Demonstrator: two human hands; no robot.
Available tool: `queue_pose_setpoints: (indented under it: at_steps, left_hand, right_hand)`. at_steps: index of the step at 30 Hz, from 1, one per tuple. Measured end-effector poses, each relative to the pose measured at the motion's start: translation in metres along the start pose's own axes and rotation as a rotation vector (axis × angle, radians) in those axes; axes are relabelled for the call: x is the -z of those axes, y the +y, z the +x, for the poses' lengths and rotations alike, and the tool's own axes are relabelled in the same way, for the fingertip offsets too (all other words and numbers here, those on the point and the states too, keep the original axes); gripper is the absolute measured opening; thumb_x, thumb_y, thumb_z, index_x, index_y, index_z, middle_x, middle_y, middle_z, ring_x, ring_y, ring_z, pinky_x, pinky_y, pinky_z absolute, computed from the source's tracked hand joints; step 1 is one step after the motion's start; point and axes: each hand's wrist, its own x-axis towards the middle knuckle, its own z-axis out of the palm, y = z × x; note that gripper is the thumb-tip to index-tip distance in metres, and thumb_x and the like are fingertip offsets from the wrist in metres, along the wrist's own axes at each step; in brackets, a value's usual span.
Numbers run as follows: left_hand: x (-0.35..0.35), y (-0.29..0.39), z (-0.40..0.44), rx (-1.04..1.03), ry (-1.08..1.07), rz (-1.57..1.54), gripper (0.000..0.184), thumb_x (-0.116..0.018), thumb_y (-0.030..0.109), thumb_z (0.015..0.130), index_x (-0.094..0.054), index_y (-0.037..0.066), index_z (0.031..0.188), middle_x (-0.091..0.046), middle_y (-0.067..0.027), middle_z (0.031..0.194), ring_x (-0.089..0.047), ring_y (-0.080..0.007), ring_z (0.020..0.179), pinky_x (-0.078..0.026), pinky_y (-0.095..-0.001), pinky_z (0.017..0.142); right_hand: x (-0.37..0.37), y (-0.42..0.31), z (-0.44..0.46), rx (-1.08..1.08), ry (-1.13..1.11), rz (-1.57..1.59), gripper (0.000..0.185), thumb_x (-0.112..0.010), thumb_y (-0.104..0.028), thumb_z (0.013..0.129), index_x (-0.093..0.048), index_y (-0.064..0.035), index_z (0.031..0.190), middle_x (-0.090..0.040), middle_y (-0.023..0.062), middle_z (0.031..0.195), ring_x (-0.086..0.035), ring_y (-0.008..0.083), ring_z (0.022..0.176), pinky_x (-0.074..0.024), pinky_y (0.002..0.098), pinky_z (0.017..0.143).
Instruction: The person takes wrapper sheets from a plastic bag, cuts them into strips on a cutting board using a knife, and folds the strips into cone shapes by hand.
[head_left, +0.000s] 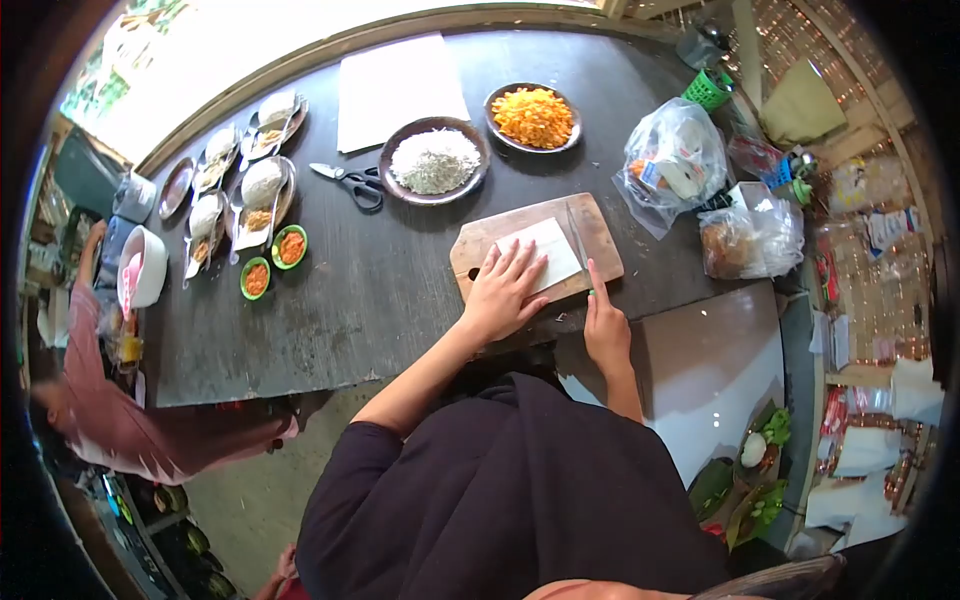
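A wooden cutting board lies on the dark table in front of me, with a pale, flat rectangular slab on it; I cannot tell what food it is. My left hand rests on the slab with its fingers stretched out and apart. Along the slab's right edge stands the blade of a knife. Its handle is in my right hand, which is closed with the index finger extended along the knife.
Beyond the board are a bowl of white cut pieces, a bowl of orange diced pieces, scissors and white paper. Plastic bags lie right. Filled plates and green cups stand left, near another person.
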Motion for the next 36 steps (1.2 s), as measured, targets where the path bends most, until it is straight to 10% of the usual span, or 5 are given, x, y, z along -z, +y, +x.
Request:
queue_pose_setpoints:
  at_steps: [30,36]
  left_hand:
    - [0.001,0.0,0.005,0.086,0.131,-0.087,0.054,-0.068,0.037,0.085,-0.057,0.013,0.132,-0.049,-0.017,0.142,-0.041,-0.0376,0.135,-0.029,-0.0502,0.113]
    - [-0.004,-0.002,0.003,0.099,0.175,-0.122,0.055,-0.068,0.037,0.085,-0.057,0.012,0.132,-0.049,-0.0158,0.143,-0.041,-0.0373,0.136,-0.03,-0.05,0.113]
  right_hand:
    - [0.011,-0.051,-0.011,0.082,-0.055,0.028,0.052,-0.045,-0.013,0.1,-0.04,-0.0286,0.149,-0.067,0.0228,0.107,-0.063,0.0459,0.085,-0.0481,0.051,0.071]
    - [-0.003,-0.039,-0.012,0.116,-0.05,0.006,0.059,-0.049,-0.013,0.098,-0.033,-0.032,0.152,-0.065,0.0224,0.078,-0.064,0.0432,0.072,-0.0478,0.0535,0.065]
